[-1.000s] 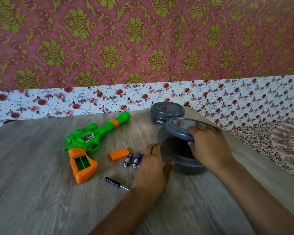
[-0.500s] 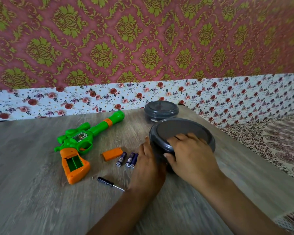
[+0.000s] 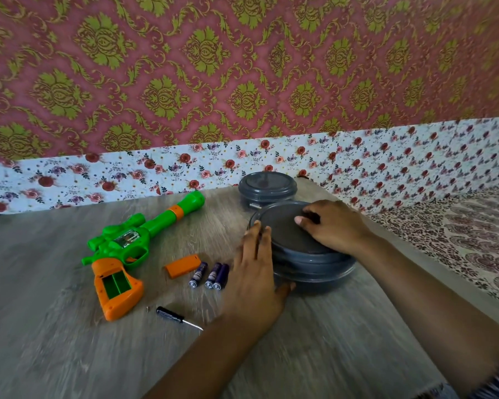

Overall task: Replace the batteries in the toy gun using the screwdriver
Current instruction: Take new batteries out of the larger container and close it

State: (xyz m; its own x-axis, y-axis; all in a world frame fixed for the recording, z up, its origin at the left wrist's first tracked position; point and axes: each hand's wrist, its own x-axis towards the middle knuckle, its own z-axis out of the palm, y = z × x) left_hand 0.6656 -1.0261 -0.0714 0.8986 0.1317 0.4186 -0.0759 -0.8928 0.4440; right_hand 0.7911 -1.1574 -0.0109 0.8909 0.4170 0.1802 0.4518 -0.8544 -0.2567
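Black-handled screwdriver [image 3: 172, 314] nearest, on grey wood-grain table [image 3: 55, 341]. Left hand [image 3: 252, 280] flat, fingers straight against round grey plastic container [image 3: 314, 264]; right hand [image 3: 334, 227] bent-fingered on lid [image 3: 283, 234], grip unclear. Glossy green-orange toy gun [image 3: 127, 246], cylindrical batteries [image 3: 211, 275] leftward. Floral wallpaper [image 3: 242, 82] behind.
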